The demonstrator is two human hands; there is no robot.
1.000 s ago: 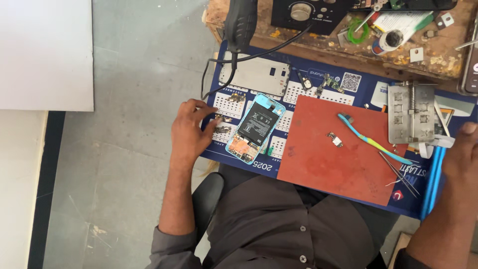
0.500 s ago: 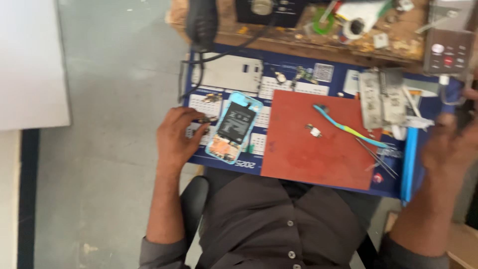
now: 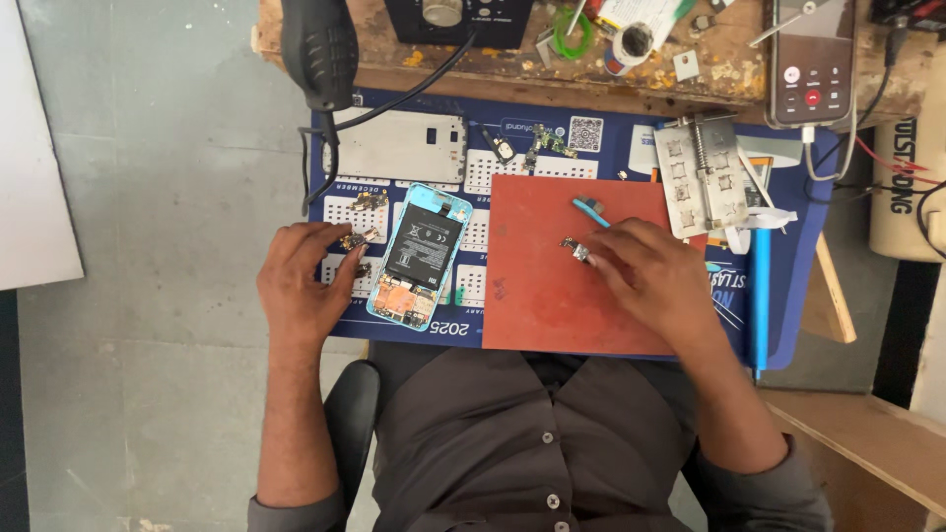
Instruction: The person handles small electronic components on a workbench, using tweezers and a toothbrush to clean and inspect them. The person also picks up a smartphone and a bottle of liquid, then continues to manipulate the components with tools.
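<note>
Since the frame a second ago, the right hand (image 3: 652,273) has come in from the far right edge of the blue work mat (image 3: 788,325) and now rests on the square red rubber pad (image 3: 552,296), while the left hand (image 3: 301,286) has stayed at the mat's left margin. Right fingertips (image 3: 594,258) pinch together on a small metallic component (image 3: 574,248) lying on the pad; a light-blue plastic pry tool (image 3: 589,211) pokes out from under that hand toward 11 o'clock. Left fingers are loosely curled, with the tips touching a tiny gold-coloured circuit part (image 3: 357,239) on the mat; whether they actually grip it cannot be told.

Between the two hands lies the opened light-blue smartphone (image 3: 420,255) with its black battery exposed, tilted slightly, its lower end toward 7 o'clock. At 11 o'clock from the phone sits a silver metal phone frame plate (image 3: 399,146), and a black hot-air handle (image 3: 317,44) hangs over the mat's upper left corner. At 1 o'clock from the right hand stands a hinged silver metal holder (image 3: 702,177); a blue pen-like tool (image 3: 758,286) lies just to its 3 o'clock side. Farther up, on the worn wooden bench (image 3: 719,74), a second smartphone with a lit screen (image 3: 811,59) rests at 1 o'clock.
</note>
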